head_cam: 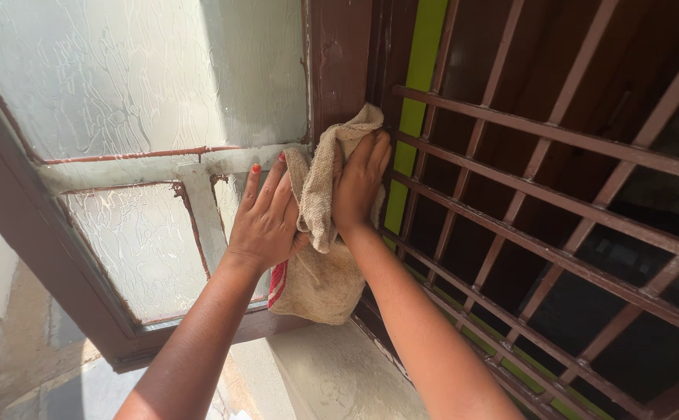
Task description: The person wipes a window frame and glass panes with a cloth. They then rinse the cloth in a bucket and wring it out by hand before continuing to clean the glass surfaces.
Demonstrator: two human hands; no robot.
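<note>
Against the brown frame (343,70) between a window shutter and a grille hangs a beige cloth (320,233), its top bunched at the frame, its lower part draping down to the pale sill (332,373), with a red edge showing at its left. The right hand (359,187) lies flat on the cloth, fingers straight and pointing up, pressing it to the frame. The left hand (266,218) rests open on the frosted glass (137,78) just beside the cloth, fingers spread upward, thumb tucked under a fold. The brown grille (557,202) fills the right, sunlit, with a green strip (417,85) behind its bars.
</note>
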